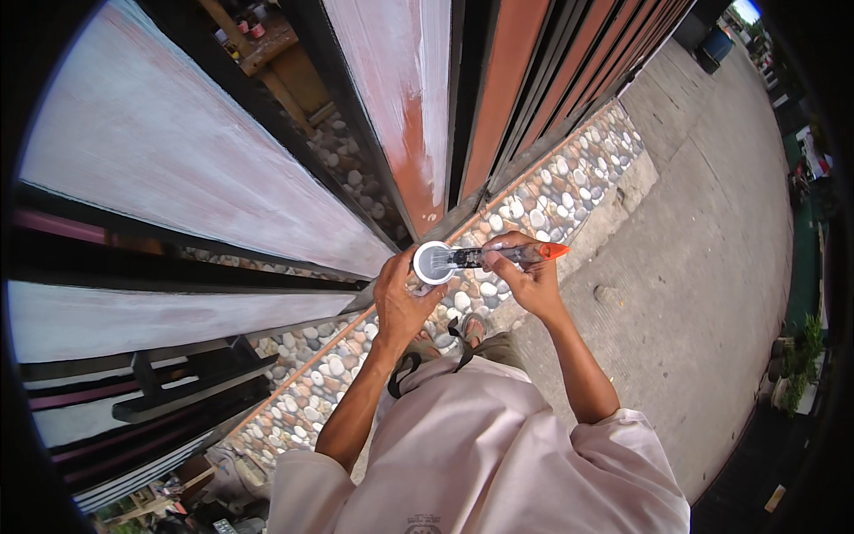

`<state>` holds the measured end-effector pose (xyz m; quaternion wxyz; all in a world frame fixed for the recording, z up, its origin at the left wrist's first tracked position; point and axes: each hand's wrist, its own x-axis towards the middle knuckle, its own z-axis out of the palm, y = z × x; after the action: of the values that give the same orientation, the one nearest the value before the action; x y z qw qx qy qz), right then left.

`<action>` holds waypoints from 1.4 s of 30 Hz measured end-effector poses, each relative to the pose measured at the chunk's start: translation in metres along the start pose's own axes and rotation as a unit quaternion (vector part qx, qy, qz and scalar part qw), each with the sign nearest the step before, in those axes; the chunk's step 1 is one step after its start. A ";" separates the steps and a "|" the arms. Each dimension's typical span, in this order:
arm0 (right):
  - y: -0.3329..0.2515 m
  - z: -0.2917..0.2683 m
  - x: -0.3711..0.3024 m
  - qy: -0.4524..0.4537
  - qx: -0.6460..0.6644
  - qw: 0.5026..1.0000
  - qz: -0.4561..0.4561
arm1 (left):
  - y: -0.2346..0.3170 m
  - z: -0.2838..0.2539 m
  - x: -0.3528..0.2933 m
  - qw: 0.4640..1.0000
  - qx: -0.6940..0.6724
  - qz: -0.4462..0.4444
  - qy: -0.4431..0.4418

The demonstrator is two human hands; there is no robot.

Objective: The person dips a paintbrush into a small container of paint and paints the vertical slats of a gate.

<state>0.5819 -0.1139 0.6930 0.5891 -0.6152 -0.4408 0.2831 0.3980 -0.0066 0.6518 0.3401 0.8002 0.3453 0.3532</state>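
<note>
"Where is the paintbrush [468, 258]?"

"At the centre of the frame, reaching sideways across it, with its bristles in the mouth of a white cup [433, 281] and its orange end pointing right."

"What holds it?"

"The right hand [527, 283]. Its fingers are closed around the handle, just short of the orange end."

"And the left hand [400, 298]?"

"Its fingers are curled about the cup, gripping it from the left and below. Something pale shows inside."

"What surrounds them?"

"Broad whitish slats [205, 133] fan across the left and upper left. At top centre, a streaky slat [411, 98] is whitish with bare reddish-orange at its lower part; orange-brown slats [509, 84] stand to its right."

"And underfoot?"

"A pebbled strip [562, 198] runs diagonally from lower left to upper right, beside grey pavement [703, 205]. A blue bin [714, 46] stands in the upper right."
</note>
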 end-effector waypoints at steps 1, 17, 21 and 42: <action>0.005 0.002 -0.005 0.042 0.113 0.992 0.044 | 0.001 -0.001 0.000 1.000 -0.011 -0.016 -0.003; -0.002 0.057 0.055 0.240 0.297 0.924 -0.013 | -0.014 -0.024 -0.027 0.994 -0.039 -0.094 -0.045; 0.024 0.079 0.067 0.275 0.225 0.934 -0.028 | -0.019 -0.035 -0.036 0.992 -0.047 -0.112 -0.043; -0.038 0.089 0.093 0.314 0.290 0.897 -0.112 | -0.022 -0.046 -0.044 0.987 -0.080 -0.134 -0.023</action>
<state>0.5385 0.0066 0.7329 0.8769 -0.4207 -0.1973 0.1228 0.3323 -0.0155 0.6434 0.4555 0.7250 0.4116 0.3123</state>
